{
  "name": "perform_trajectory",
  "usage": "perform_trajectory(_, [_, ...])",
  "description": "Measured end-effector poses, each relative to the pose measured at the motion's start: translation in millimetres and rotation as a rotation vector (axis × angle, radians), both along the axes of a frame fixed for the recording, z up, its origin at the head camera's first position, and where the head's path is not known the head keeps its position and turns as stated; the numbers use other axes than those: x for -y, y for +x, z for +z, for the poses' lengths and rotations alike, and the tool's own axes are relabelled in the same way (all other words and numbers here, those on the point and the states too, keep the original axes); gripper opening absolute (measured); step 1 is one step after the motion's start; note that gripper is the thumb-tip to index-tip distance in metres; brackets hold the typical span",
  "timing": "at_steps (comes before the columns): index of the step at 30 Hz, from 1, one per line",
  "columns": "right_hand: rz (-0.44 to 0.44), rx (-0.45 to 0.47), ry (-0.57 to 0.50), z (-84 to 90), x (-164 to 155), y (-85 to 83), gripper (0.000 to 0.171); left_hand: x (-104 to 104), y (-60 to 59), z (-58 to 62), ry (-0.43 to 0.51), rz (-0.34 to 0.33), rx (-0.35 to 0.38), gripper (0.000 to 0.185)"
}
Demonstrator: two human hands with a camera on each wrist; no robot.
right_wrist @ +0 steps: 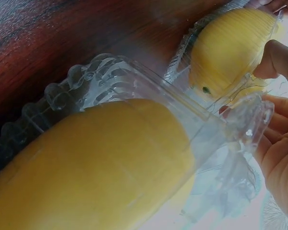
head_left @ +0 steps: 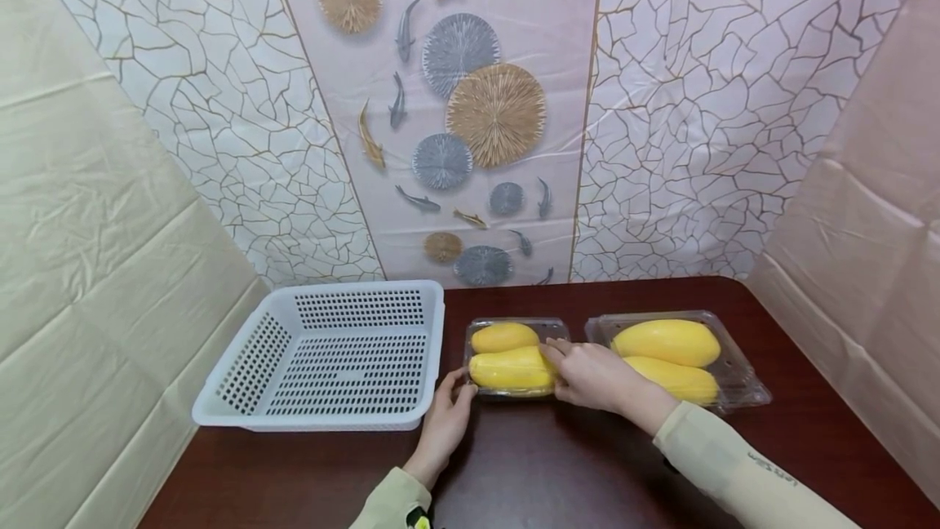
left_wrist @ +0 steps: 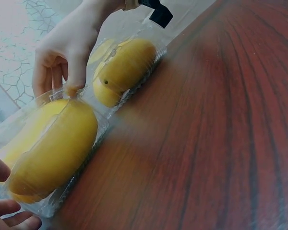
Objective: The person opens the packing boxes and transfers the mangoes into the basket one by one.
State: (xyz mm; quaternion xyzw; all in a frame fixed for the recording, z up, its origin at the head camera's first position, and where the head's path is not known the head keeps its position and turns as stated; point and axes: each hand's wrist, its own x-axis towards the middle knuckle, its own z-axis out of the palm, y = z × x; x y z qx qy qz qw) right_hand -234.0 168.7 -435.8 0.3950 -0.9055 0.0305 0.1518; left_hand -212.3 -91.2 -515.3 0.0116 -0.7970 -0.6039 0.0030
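Observation:
Two yellow mangoes (head_left: 512, 368) lie in a small clear plastic box (head_left: 517, 322) at the middle of the table. My right hand (head_left: 591, 374) pinches the right end of this box between thumb and fingers, as the left wrist view shows with the thumb (left_wrist: 77, 72) on top. At the box's left end is my left hand (head_left: 445, 416), its loosely bent fingers (left_wrist: 24, 221) right at the near corner. Clear plastic covers the mango (left_wrist: 62, 143) nearest the left wrist camera. Part of the box's right end is hidden behind my right hand.
To the right stands a second clear plastic box (head_left: 745, 382) with two larger mangoes (head_left: 667, 342), partly behind my right wrist. A white perforated basket (head_left: 429, 349) stands on the left of the dark red table (head_left: 529, 472). Patterned cloth (head_left: 661, 145) hangs behind.

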Motion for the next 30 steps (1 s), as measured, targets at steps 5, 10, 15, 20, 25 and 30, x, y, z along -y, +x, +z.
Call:
perform_trajectory(5, [-0.016,0.054,0.012,3.6,-4,-0.3,0.051,0,0.9,2.4,-0.006,0.009,-0.002,0.044])
perform_trajectory(10, [0.006,0.071,-0.007,6.1,-7,-0.4,0.050,0,0.8,2.8,-0.014,0.015,0.010,0.045])
perform_trajectory(15, [0.016,0.111,-0.067,8.2,-9,-0.5,0.051,-1,0.9,1.0,-0.011,0.020,0.016,0.044])
perform_trajectory(20, [0.013,0.194,-0.138,13.3,-9,-5.0,0.050,3,1.1,0.4,-0.020,0.028,0.017,0.044])
perform_trajectory(25, [0.003,0.199,-0.173,19.4,-11,-11.0,0.046,4,2.0,-0.5,-0.017,0.028,0.021,0.043])
perform_trajectory(30, [-0.014,0.176,-0.215,28.3,-14,-16.0,0.042,2,2.0,-0.6,-0.006,0.015,0.027,0.043])
